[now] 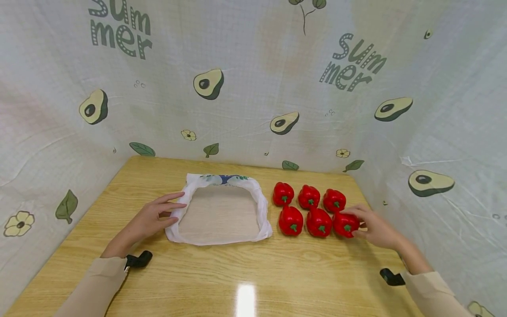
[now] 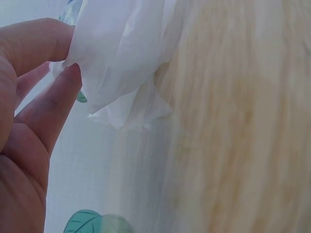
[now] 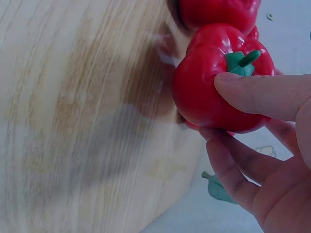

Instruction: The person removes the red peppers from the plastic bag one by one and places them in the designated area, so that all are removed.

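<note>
My right hand (image 1: 374, 226) grips a red bell pepper (image 3: 214, 92) with a green stem. The thumb lies across its front near the stem, and the fingers reach round the far side. That bell pepper sits at the right end of the nearer row, close against its neighbour (image 1: 319, 223). On the left, my left hand (image 1: 156, 215) touches the outer left rim of a white plastic bag (image 1: 261, 207) with its fingertips. In the left wrist view the thumb and a finger meet the crumpled film (image 2: 121, 48), spaced a little apart. The bag's mouth is spread wide.
More red bell peppers stand in two rows right of the bag, among them one (image 1: 291, 221) at the near left and one (image 1: 283, 194) behind it. Everything lies on a wooden table (image 1: 206, 281), with a printed cloth (image 1: 245, 88) hanging around its back and sides.
</note>
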The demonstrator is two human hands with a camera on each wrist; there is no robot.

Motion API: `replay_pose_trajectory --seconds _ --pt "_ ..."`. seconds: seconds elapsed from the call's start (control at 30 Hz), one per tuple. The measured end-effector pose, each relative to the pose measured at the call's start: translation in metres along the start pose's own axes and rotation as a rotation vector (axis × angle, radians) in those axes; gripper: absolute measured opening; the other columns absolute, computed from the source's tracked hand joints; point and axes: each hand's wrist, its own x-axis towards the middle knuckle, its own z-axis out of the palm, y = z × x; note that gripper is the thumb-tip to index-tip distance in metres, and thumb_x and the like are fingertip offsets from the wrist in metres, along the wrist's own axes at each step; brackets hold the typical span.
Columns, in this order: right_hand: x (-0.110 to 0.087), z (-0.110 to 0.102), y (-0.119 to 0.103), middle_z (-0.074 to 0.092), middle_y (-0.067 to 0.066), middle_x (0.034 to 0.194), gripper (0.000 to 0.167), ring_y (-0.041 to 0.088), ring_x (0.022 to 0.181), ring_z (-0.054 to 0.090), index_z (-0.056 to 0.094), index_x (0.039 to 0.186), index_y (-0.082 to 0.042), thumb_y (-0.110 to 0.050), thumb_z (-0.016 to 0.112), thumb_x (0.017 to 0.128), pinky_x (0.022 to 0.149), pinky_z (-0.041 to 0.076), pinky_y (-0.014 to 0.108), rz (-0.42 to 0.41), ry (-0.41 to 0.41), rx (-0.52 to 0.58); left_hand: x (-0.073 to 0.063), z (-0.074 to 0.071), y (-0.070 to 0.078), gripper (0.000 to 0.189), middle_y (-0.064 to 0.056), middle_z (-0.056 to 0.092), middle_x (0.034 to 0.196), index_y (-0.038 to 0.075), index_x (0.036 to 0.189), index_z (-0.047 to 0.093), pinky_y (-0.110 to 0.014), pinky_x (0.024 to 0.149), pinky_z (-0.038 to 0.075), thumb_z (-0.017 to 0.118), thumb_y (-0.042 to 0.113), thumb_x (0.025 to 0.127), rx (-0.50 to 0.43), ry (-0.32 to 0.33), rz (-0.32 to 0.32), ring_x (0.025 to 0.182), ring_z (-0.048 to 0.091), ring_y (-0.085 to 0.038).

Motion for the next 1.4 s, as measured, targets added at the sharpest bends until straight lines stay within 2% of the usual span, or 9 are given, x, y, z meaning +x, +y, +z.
replay_pose_trajectory --seconds 0.2,0.33,0.57,0.67,0.87,1.0,1.23,1.4 --pt "-0.003 0.004 0.002 0.064 0.011 0.129 0.066 0.020 0.110 0.062 0.067 0.138 -0.007 0.013 0.086 0.078 0.079 0.066 0.036 0.017 -0.006 0.016 0.001 0.001 0.002 0.046 -0.016 0.051 0.159 0.003 0.134 0.073 -0.023 0.092 0.061 0.081 -0.006 0.089 0.000 0.008 0.029 0.132 0.058 -0.041" --pt "-0.005 0.007 0.003 0.064 0.011 0.129 0.066 0.019 0.111 0.061 0.067 0.138 -0.007 0.013 0.086 0.078 0.079 0.065 0.035 0.020 -0.004 0.022 0.000 0.001 0.003 0.045 -0.016 0.051 0.159 0.003 0.133 0.073 -0.019 0.092 0.059 0.081 -0.005 0.090 -0.011 0.003 0.027 0.132 0.058 -0.042" --pt "-0.008 0.011 0.007 0.064 0.012 0.129 0.067 0.023 0.111 0.062 0.066 0.137 -0.008 0.014 0.087 0.077 0.078 0.066 0.038 0.025 0.003 0.029 0.001 0.002 0.001 0.046 -0.016 0.051 0.159 0.004 0.134 0.073 -0.018 0.093 0.058 0.081 -0.005 0.089 0.005 0.000 0.031 0.134 0.057 -0.042" --pt "-0.008 0.012 0.009 0.064 0.014 0.130 0.067 0.024 0.112 0.063 0.066 0.137 -0.007 0.014 0.086 0.077 0.078 0.066 0.040 0.031 0.003 0.033 0.001 0.002 0.001 0.046 -0.016 0.051 0.159 0.004 0.134 0.073 -0.020 0.092 0.059 0.081 -0.005 0.089 0.012 0.001 0.035 0.133 0.056 -0.042" --pt "-0.009 0.013 0.011 0.064 0.014 0.130 0.067 0.025 0.113 0.063 0.065 0.136 -0.006 0.015 0.086 0.076 0.079 0.066 0.042 0.045 0.001 0.037 0.001 0.003 0.001 0.046 -0.016 0.051 0.159 0.003 0.133 0.073 -0.036 0.091 0.064 0.081 -0.006 0.089 0.010 0.003 0.038 0.133 0.057 -0.041" --pt "-0.010 0.014 0.011 0.061 0.015 0.130 0.068 0.027 0.113 0.061 0.065 0.135 -0.007 0.017 0.086 0.075 0.079 0.067 0.044 0.055 -0.006 0.056 0.001 0.003 0.001 0.046 -0.016 0.051 0.159 0.003 0.133 0.073 -0.041 0.090 0.064 0.081 -0.006 0.089 0.014 0.004 0.044 0.132 0.057 -0.041" --pt "-0.010 0.015 0.008 0.058 0.017 0.129 0.069 0.032 0.111 0.059 0.066 0.134 -0.008 0.019 0.086 0.074 0.075 0.067 0.045 0.034 0.010 0.098 0.001 0.003 -0.001 0.046 -0.015 0.051 0.159 0.003 0.133 0.074 -0.035 0.091 0.064 0.081 -0.005 0.089 0.012 0.004 0.046 0.132 0.057 -0.040" --pt "-0.011 0.016 0.009 0.058 0.017 0.129 0.069 0.025 0.113 0.057 0.066 0.134 -0.007 0.019 0.086 0.073 0.076 0.067 0.039 -0.002 0.024 0.071 0.001 0.002 -0.001 0.046 -0.014 0.052 0.159 0.004 0.133 0.074 -0.032 0.090 0.064 0.082 -0.004 0.089 0.016 0.007 0.049 0.132 0.057 -0.039"
